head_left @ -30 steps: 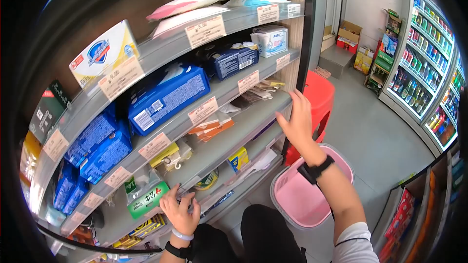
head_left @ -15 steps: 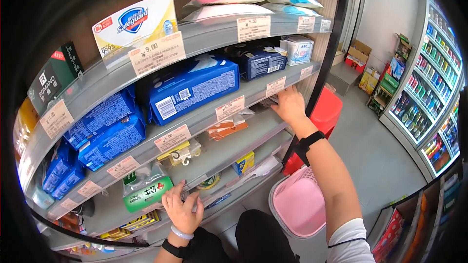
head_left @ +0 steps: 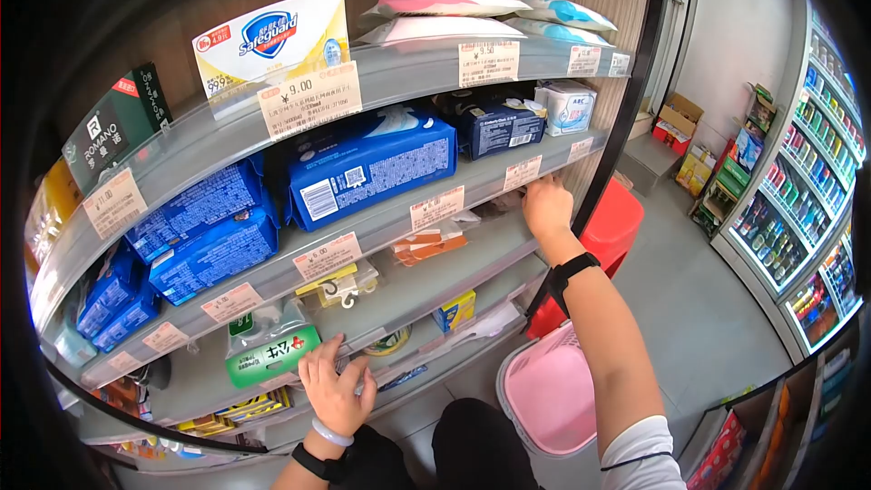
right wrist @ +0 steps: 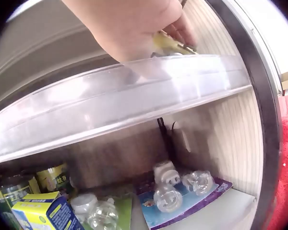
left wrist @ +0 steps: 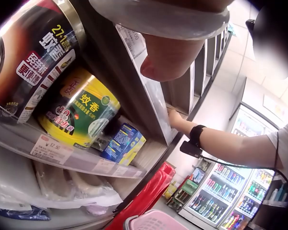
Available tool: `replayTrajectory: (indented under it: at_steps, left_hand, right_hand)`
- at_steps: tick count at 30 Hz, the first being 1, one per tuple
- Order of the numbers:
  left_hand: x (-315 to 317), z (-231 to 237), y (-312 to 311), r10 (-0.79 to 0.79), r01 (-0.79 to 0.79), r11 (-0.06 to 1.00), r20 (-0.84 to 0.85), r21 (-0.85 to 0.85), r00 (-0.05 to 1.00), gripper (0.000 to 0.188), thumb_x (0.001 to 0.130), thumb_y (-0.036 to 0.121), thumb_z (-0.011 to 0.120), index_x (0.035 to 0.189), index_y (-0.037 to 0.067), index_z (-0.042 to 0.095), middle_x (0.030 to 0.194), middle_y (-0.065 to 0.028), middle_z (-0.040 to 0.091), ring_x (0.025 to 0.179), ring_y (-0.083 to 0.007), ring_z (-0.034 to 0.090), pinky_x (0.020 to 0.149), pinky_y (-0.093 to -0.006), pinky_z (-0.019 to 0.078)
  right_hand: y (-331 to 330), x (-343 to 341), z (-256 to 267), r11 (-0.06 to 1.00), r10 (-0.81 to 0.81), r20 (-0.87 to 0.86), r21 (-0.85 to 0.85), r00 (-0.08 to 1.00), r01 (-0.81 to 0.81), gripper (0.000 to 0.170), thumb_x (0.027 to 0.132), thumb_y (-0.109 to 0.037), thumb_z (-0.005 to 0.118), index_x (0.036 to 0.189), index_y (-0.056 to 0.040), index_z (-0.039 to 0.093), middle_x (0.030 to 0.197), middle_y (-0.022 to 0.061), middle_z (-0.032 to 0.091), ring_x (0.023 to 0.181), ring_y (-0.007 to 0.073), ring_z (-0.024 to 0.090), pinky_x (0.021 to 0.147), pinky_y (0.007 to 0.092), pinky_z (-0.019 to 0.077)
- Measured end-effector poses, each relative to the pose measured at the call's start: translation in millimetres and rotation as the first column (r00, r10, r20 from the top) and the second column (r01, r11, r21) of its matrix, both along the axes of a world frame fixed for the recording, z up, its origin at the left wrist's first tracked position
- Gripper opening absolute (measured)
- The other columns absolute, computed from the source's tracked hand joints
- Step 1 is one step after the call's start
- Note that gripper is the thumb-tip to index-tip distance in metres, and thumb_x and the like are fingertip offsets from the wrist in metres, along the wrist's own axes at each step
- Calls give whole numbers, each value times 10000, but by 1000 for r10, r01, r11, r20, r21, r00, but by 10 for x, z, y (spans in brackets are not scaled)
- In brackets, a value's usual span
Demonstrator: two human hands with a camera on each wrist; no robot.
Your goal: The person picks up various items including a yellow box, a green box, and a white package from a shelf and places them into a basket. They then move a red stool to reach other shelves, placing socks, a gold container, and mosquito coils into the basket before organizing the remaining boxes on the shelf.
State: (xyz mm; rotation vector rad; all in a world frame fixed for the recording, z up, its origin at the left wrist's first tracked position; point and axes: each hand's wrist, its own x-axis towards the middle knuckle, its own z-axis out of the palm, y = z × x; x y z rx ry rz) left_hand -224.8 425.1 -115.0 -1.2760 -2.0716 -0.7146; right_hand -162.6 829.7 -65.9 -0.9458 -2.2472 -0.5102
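Observation:
My left hand (head_left: 336, 390) rests against the front edge of the lower shelf, its fingers loosely bent with nothing in them. Next to it is a green-and-clear pack (head_left: 272, 358) with white lettering. My right hand (head_left: 549, 207) reaches into the right end of the shelf below the blue packages; in the head view the price rail partly covers its fingers. The right wrist view shows curled fingers (right wrist: 185, 31) over a small yellowish flat item (right wrist: 168, 44) just behind the clear shelf lip. I cannot tell whether they pinch it. Orange-and-brown packets (head_left: 431, 243) lie to that hand's left.
Blue packages (head_left: 372, 168) and a Safeguard box (head_left: 272, 45) stand on the shelves above. A pink basket (head_left: 549, 390) sits on the floor beside a red stool (head_left: 608, 231). Yellow mosquito-coil tins (left wrist: 81, 108) stand one shelf lower. Drinks coolers (head_left: 789, 163) line the right.
My right hand has moved in from the shelf's right upright, under the price rail and onto the small packets. The left hand stays at the shelf edge; the head view has shifted.

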Motion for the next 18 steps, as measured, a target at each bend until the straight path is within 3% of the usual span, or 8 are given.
replayTrajectory:
  at_steps: [5,6,7,9,11,12,14,18]
  left_hand:
    - [304,284,133,-33,30,999,105,32,994,274,662,98,651,933,72,623,1231,-177,475,1212,-399,391,1010,-488,270]
    - [368,307,220,-241,218,970,339,103,909,301,698,100,648,996,71,610,1265,-167,455,1246,-381,363,1035,-466,259]
    - [429,333,320,-431,373,902,531,218,730,329,735,102,644,1059,69,597,1299,-158,436,1279,-363,335,1059,-444,249]
    - [473,287,660,-579,428,769,802,476,148,422,821,155,615,1217,71,494,1321,-141,409,1269,-309,355,1058,-405,273]
    - [462,342,1051,-494,216,688,664,693,-561,466,880,221,574,1284,72,396,1319,-137,402,1248,-277,377,1048,-414,294]
    - [465,351,1239,-501,213,683,660,699,-560,466,880,221,574,1284,72,396,1319,-137,402,1248,-277,377,1048,-414,294]
    - [493,377,1573,-440,54,685,471,727,-765,510,883,315,571,1281,62,378,1322,-155,386,1231,-274,390,1032,-413,317]
    - [593,468,1922,-432,-53,713,378,699,-819,479,886,340,561,1253,72,410,1297,-135,431,1206,-246,425,1019,-411,336]
  right_hand:
    - [-115,201,203,993,102,-30,56,994,-100,281,672,-101,622,949,-64,590,900,110,592,802,268,598,641,361,525]
    - [-193,263,270,989,138,-33,65,990,-135,323,630,-108,649,942,-58,584,902,110,593,805,271,595,632,372,523]
    - [-270,324,320,988,140,-29,69,990,-138,323,630,-108,649,942,-58,584,902,110,593,805,271,595,632,372,523]
    - [-453,472,407,986,145,26,82,989,-147,292,652,-92,625,940,-70,579,854,93,580,759,244,598,622,328,519]
    - [-677,668,511,982,163,58,91,985,-168,282,658,-89,617,935,-68,572,839,84,574,748,236,597,614,324,517]
    - [-789,764,553,978,178,89,95,980,-187,271,664,-87,609,930,-66,566,825,74,568,737,228,595,606,319,516]
    - [-993,942,601,966,202,88,146,976,-213,271,669,-91,602,937,-65,566,821,68,564,736,217,594,592,313,515]
    - [-1473,1328,627,966,189,146,150,971,-211,329,679,-105,584,1004,-58,570,834,61,560,731,195,584,544,290,506]
